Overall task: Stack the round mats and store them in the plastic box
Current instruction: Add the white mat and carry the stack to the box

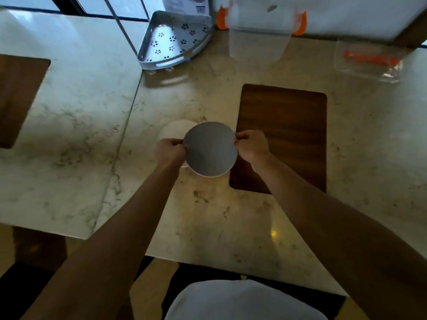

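I hold a round grey mat with a white rim flat above the marble table, between both hands. My left hand pinches its left edge and my right hand pinches its right edge. A second round mat, white, lies on the table just behind and to the left, partly hidden by the held mat and my left hand. The clear plastic box with orange clips stands at the back of the table. Its clear lid with an orange clip lies at the back right.
A dark wooden board lies right of the held mat. A metal corner shelf with flower-shaped holes sits at the back left of the box. A second marble table with another dark board adjoins on the left.
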The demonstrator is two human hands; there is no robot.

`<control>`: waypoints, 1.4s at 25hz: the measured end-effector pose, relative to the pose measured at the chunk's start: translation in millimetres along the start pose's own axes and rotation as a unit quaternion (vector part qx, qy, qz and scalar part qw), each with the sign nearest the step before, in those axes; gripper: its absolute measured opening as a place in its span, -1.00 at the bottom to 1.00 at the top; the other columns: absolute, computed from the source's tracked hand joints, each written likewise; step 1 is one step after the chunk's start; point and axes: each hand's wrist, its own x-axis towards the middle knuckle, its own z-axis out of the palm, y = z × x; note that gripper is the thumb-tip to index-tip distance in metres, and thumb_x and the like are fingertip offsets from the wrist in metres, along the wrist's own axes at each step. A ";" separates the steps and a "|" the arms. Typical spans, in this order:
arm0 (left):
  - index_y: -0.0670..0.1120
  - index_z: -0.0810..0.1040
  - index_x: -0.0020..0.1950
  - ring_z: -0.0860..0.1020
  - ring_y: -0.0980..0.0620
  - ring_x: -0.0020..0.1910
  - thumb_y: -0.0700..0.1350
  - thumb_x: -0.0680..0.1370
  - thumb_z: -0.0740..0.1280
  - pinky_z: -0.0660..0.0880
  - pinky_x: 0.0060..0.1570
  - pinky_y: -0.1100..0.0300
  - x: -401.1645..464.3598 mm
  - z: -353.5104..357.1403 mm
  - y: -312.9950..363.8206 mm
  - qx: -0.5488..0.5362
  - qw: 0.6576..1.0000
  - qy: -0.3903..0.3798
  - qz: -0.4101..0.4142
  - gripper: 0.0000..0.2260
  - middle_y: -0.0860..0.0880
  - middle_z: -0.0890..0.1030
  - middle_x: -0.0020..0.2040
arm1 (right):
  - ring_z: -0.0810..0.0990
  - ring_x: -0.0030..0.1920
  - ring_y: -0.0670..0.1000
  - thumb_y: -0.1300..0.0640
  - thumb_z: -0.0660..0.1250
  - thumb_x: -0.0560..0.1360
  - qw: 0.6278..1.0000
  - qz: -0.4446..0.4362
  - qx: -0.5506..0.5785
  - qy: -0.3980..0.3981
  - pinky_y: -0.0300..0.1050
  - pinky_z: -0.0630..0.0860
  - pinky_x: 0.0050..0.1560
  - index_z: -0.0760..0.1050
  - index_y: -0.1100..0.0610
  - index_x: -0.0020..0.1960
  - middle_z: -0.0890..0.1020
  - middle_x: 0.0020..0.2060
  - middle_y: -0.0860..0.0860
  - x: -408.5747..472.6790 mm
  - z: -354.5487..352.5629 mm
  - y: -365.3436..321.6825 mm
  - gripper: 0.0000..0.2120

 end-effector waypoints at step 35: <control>0.01 0.48 -0.41 0.63 -0.14 -0.31 -0.20 0.37 0.36 0.63 -0.20 -0.10 92.2 -60.6 -18.5 0.151 0.988 -0.015 0.010 -0.82 -0.07 0.55 -0.37 | 0.54 -0.37 -0.07 0.18 0.28 0.46 0.984 0.012 -0.176 -0.005 -0.27 0.33 -0.51 0.61 0.10 -0.14 0.62 -0.28 -0.02 35.8 98.5 -38.3 -0.87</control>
